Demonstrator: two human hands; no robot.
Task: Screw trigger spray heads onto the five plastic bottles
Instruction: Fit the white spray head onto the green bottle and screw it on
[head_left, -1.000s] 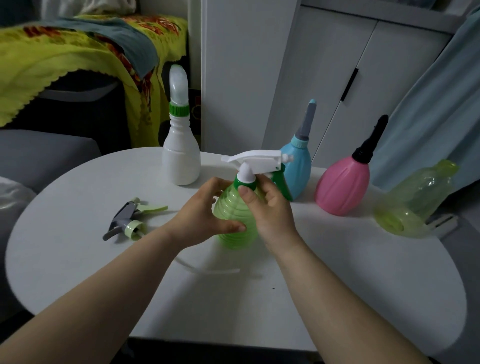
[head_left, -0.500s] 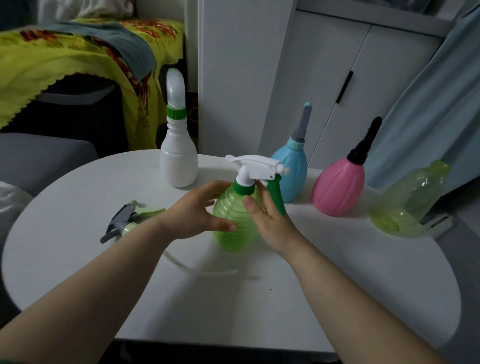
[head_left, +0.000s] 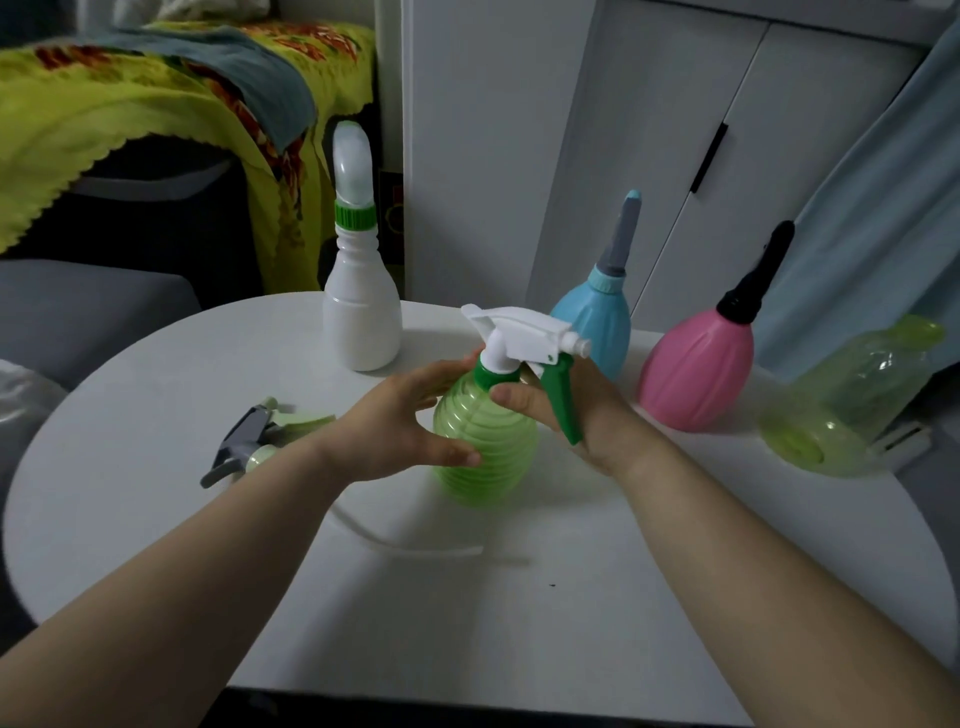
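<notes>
Green bottle (head_left: 483, 447) with spray head (head_left: 524, 338), between both hands.

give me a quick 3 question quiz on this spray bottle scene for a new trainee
1. True or false: the loose grey trigger head lies on the table beside the left hand.
2. Which bottle lies on its side? A) white bottle B) pink bottle C) yellow-green bottle
3. Fill in: the right hand has its fingers at the green ___ of the spray head on the green ribbed bottle.

Key
1. True.
2. C; the white, pink and blue bottle stand upright.
3. Collar; the left hand's grip steadies the bottle body.
</notes>
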